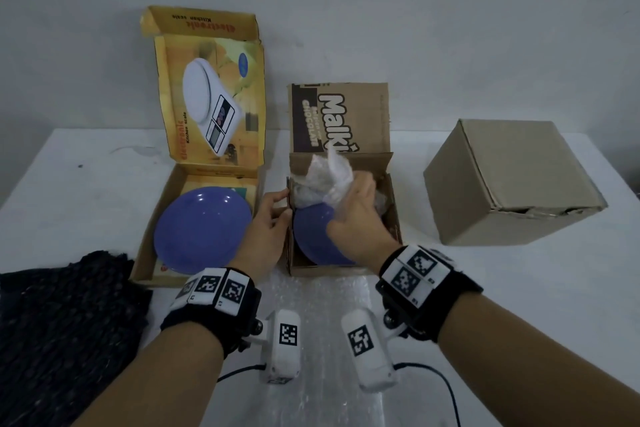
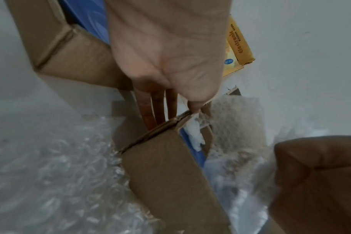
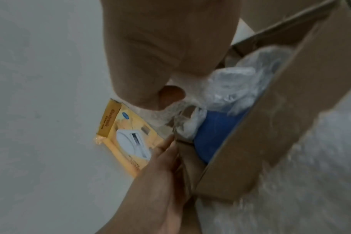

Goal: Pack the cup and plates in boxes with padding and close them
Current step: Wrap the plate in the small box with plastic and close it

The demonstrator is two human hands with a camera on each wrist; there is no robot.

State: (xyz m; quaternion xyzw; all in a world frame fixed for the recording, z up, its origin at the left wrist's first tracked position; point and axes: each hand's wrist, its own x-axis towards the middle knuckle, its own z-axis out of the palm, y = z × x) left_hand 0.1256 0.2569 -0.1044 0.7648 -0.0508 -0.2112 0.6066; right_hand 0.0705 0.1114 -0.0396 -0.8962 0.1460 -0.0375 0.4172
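An open brown cardboard box (image 1: 325, 269) stands mid-table with a blue plate (image 1: 311, 236) inside. My right hand (image 1: 349, 204) grips a wad of bubble wrap (image 1: 322, 177) over the plate, at the box's far end. In the right wrist view the bubble wrap (image 3: 230, 82) lies on the blue plate (image 3: 216, 129). My left hand (image 1: 282, 204) pinches the box's left wall, thumb on the top edge, fingers (image 2: 160, 110) down the outside. To the left, an open yellow kitchen-scale box (image 1: 166, 204) holds a second blue plate (image 1: 202, 229). No cup is visible.
A closed plain cardboard box (image 1: 512, 184) sits at the right. A dark knitted cloth (image 1: 62, 322) lies at the near left. A flat sheet of bubble wrap (image 1: 322, 305) covers the table in front of the brown box. Both box lids stand upright against the wall.
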